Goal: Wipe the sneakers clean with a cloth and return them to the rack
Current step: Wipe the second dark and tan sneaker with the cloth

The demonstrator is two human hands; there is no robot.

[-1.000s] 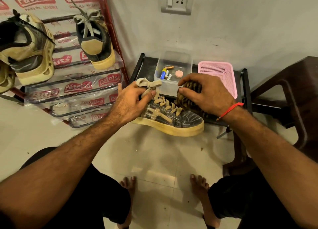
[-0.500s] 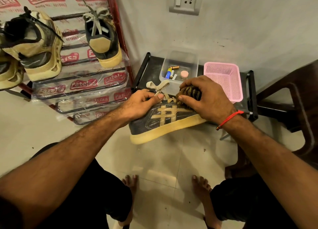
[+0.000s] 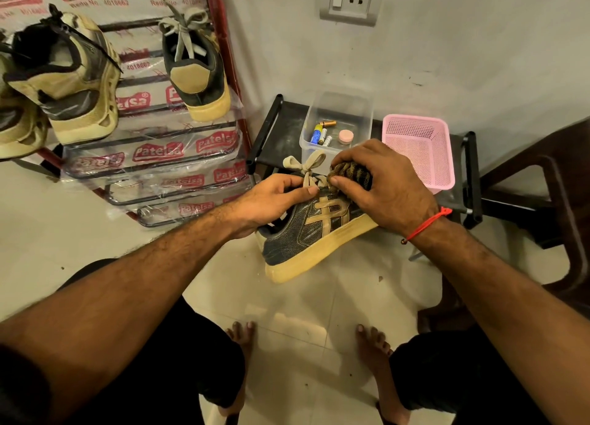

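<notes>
At frame centre the left hand (image 3: pixel 274 197) grips the dark blue, tan-striped sneaker (image 3: pixel 316 233) by its collar; its long axis slants toe upper-right. The right hand (image 3: pixel 380 181) clutches the brown striped cloth (image 3: pixel 352 170) against the laces, nearer the toe.

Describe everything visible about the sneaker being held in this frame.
The sneaker is a low-top with a dark, creased, leather-like upper, tan side stripes, a yellowed thick sole and beige laces tied in a bow. It is held in the air, tilted, heel low and toward the camera, toe raised toward the black stool. The left hand grips it at the collar; the right hand presses a striped cloth against the lace area, hiding the toe.
</notes>
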